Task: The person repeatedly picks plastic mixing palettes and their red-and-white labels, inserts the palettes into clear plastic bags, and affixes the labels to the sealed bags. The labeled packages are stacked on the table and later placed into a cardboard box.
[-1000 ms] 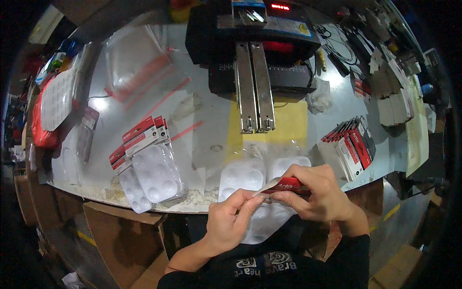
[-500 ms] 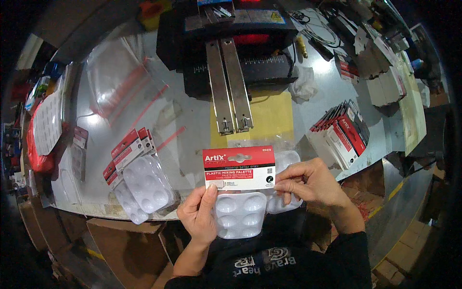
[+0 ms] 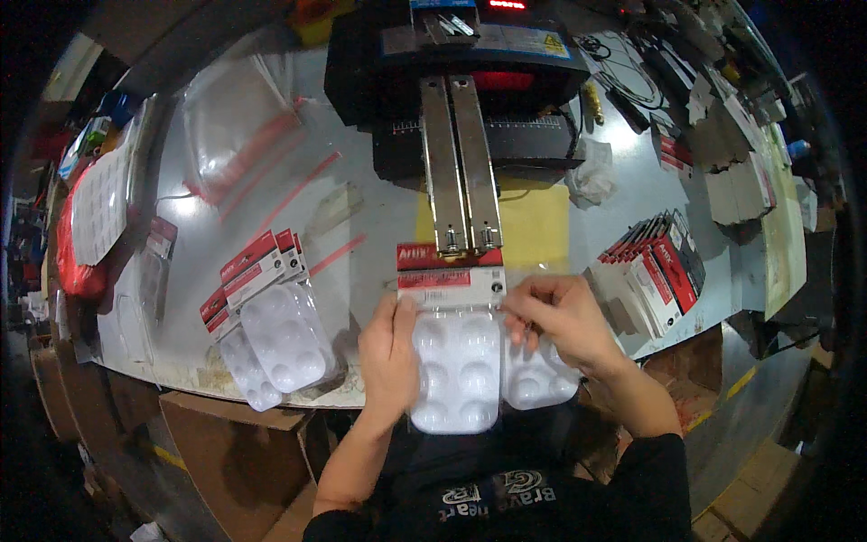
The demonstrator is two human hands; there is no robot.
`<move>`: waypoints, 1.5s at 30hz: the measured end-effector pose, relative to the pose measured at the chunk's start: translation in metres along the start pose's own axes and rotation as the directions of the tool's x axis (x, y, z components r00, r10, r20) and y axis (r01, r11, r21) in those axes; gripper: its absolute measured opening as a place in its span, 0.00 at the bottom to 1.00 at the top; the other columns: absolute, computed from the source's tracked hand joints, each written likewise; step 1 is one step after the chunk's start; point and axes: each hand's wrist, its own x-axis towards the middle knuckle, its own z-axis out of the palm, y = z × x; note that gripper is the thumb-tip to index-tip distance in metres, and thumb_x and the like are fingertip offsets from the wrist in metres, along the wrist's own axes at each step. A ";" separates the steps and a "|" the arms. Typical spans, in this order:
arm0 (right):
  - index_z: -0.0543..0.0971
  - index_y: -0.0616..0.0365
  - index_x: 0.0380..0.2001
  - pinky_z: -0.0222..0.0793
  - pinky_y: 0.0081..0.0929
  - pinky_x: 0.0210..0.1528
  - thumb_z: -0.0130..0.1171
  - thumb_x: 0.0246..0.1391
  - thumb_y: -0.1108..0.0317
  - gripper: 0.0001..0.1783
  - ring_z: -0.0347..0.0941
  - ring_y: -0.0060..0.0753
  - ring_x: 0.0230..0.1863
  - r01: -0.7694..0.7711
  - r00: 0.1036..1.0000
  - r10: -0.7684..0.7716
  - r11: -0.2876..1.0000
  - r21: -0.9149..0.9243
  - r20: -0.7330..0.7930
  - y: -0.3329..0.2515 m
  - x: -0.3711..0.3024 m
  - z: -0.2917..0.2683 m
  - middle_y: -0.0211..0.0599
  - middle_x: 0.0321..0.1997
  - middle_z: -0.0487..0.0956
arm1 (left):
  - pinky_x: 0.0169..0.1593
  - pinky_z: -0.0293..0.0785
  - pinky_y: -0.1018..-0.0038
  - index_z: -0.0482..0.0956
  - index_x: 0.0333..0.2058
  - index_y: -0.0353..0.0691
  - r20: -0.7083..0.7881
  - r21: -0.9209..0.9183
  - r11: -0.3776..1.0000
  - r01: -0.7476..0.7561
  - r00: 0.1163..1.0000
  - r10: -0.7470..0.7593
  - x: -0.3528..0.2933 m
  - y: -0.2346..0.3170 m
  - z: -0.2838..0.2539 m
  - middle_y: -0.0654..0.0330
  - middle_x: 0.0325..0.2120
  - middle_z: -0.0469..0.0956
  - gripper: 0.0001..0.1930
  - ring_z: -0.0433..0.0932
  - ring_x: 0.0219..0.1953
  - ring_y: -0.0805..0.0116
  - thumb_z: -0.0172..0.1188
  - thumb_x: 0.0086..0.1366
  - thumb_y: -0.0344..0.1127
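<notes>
A white plastic mixing palette (image 3: 456, 375) with round wells sits in a clear bag in front of me, topped by a red and white header card (image 3: 452, 287). The card's upper part is under the tips of two metal arms (image 3: 461, 172) of a black machine (image 3: 470, 72). My left hand (image 3: 388, 354) grips the package's left edge, thumb on top near the card. With bent fingers, my right hand (image 3: 567, 323) pinches the card's right edge. Partly beneath the right hand, another bagged white palette (image 3: 540, 379) lies at the table edge.
Finished palette packs (image 3: 284, 334) overlap on the left. Clear bags with red strips (image 3: 239, 135) lie behind them. Folded header cards (image 3: 652, 285) stand in a row on the right, near crumpled plastic (image 3: 593, 172) and cables (image 3: 623, 72). Yellow sheeting (image 3: 533, 217) lies beneath the metal arms.
Both hands have pushed the bagged palette forward, bringing its card beneath the metal arm tips. The card was in front of them before. The whole view has shifted slightly.
</notes>
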 end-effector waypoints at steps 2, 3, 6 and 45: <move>0.77 0.68 0.28 0.68 0.18 0.21 0.55 0.53 0.68 0.10 0.73 0.22 0.21 0.076 0.994 -0.077 0.997 -0.012 -0.075 0.001 0.016 0.002 0.37 0.22 0.77 | 0.31 0.63 0.76 0.67 0.28 0.32 -0.046 -0.014 1.000 -0.020 0.999 0.019 0.022 -0.003 0.010 0.57 0.18 0.64 0.11 0.61 0.24 0.75 0.45 0.67 0.34; 0.77 0.68 0.29 0.68 0.18 0.21 0.55 0.54 0.69 0.10 0.73 0.22 0.21 0.084 0.992 -0.082 0.996 0.016 -0.092 0.003 0.021 0.001 0.37 0.22 0.77 | 0.31 0.62 0.76 0.67 0.28 0.32 -0.056 -0.015 0.998 -0.058 0.997 0.057 0.028 -0.004 0.014 0.58 0.18 0.64 0.11 0.60 0.24 0.74 0.45 0.67 0.34; 0.76 0.69 0.29 0.69 0.19 0.22 0.54 0.54 0.69 0.10 0.74 0.24 0.21 0.107 0.986 -0.096 0.992 0.072 -0.138 0.007 0.031 -0.003 0.38 0.22 0.77 | 0.31 0.62 0.75 0.66 0.28 0.33 -0.076 -0.030 0.997 -0.071 0.995 0.068 0.039 -0.014 0.020 0.58 0.18 0.64 0.11 0.60 0.24 0.72 0.44 0.67 0.34; 0.77 0.60 0.34 0.71 0.23 0.28 0.70 0.40 0.63 0.18 0.78 0.33 0.25 0.541 0.805 -0.580 0.630 -0.557 0.127 -0.029 -0.029 0.025 0.40 0.26 0.79 | 0.30 0.71 0.80 0.76 0.34 0.33 0.229 -0.107 0.994 -0.019 0.973 0.043 -0.044 0.029 -0.017 0.58 0.26 0.82 0.07 0.79 0.27 0.78 0.55 0.63 0.32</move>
